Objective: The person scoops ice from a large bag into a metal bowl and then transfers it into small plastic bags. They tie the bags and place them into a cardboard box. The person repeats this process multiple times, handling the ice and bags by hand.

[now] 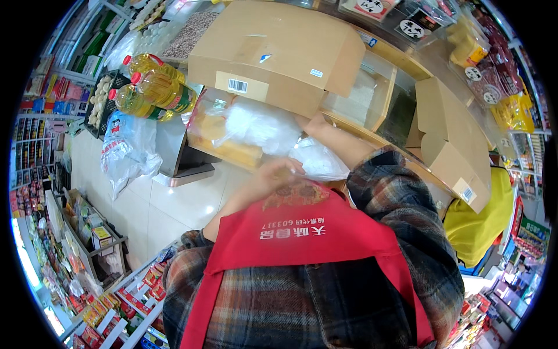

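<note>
My left hand (279, 171), blurred, is just above my red apron, beside a white clear plastic bag (316, 157); whether its fingers hold anything cannot be made out. At the lower edge of a large cardboard box (279, 48), my right hand (314, 124) reaches in next to the plastic. Its fingertips are hidden, so its grip is unclear. A bundle of thin clear plastic bags (263, 124) lies left of that hand, over a wooden bin (226, 150). The cardboard box rests over the bins with its barcode side facing me.
Oil bottles (157, 89) stand at the left on a metal stand (168, 146), with a printed plastic bag (128, 148) hanging below. Behind is a crate of eggs (102, 102). An open cardboard box (453, 135) sits at the right beside a bin of pale grain (353, 96).
</note>
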A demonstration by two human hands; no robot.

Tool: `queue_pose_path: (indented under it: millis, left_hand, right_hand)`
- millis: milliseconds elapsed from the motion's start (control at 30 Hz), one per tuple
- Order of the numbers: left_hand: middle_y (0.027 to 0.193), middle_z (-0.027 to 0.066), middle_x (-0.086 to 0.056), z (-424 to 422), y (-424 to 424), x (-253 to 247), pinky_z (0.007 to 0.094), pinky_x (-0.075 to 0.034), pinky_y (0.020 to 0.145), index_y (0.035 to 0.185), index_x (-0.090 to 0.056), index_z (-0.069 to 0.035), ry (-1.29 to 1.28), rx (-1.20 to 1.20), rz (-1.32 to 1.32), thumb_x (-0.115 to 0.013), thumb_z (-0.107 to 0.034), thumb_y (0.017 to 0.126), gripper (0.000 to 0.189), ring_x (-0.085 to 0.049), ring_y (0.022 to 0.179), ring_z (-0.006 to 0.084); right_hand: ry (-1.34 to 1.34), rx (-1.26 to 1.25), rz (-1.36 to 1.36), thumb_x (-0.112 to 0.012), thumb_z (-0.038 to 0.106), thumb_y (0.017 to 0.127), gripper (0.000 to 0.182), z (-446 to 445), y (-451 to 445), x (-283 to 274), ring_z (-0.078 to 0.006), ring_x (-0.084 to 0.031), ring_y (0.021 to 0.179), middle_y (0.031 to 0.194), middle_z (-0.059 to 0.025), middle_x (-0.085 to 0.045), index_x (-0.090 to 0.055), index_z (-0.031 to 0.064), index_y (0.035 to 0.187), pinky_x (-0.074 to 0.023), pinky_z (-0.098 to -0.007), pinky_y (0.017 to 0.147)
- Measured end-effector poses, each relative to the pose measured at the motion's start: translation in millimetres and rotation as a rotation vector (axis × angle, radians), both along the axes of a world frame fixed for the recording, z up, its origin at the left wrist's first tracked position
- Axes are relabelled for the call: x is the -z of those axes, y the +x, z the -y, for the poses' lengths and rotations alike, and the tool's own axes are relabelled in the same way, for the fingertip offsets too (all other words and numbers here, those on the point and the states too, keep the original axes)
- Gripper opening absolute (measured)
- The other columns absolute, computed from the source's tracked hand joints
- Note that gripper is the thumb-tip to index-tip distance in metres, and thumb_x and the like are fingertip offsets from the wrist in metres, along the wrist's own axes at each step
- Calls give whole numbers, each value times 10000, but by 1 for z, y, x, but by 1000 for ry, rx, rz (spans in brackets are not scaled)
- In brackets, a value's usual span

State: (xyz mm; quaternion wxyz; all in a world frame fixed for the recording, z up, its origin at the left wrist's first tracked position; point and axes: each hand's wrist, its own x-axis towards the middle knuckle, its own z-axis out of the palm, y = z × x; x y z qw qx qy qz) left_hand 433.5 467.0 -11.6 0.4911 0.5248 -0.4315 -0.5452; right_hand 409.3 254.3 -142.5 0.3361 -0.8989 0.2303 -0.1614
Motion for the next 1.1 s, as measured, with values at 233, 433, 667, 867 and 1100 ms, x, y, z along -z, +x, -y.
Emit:
queue_pose_path:
  millis: [233, 433, 667, 867, 1100]
  left_hand:
    - [999, 59, -546, -3, -2, 10, 351, -273, 950, 882, -497, -55, -6, -48, -92, -547, -110, 796, 114, -407, 1091, 206]
    - [1003, 66, -545, 2, -1, 12, 356, -273, 948, 847, -496, -58, -2, -23, -177, -552, -137, 799, 108, -406, 1089, 213]
    - [994, 65, -547, -2, 4, 25, 325, -322, 905, 879, -531, -40, -48, -30, -132, -545, -117, 783, 123, -448, 1028, 178]
    - [978, 61, -564, 16, 2, 17, 370, -258, 953, 762, -516, -59, 6, 14, -185, -576, -141, 770, 101, -393, 1102, 210]
    - [923, 70, -596, 32, 3, 10, 374, -269, 941, 805, -563, -58, -59, 50, -189, -576, -141, 753, 98, -420, 1086, 212]
  right_hand:
    - [101, 31, -29, -415, 264, 851, 332, -2, 1, 6, -278, -462, 1059, 1123, -152, -507, -490, 53, 1098, -378, -323, 871]
    - [-84, 147, -48, -449, 221, 813, 297, 1, -4, 23, -302, -495, 1003, 1052, -161, -543, -526, 36, 1032, -406, -332, 831]
    - [-13, -135, -386, -546, 171, 700, 154, 1, -76, -115, -242, -576, 711, 825, -103, -587, -620, 57, 772, -459, -337, 614]
    - [-100, -330, -222, -616, 203, 653, 209, -33, -135, -157, -240, -554, 815, 857, -69, -564, -612, 103, 836, -447, -346, 691]
    - [-364, 121, -465, -594, 232, 698, 189, -35, -152, -108, -282, -568, 759, 756, -98, -581, -613, 91, 822, -455, -375, 659]
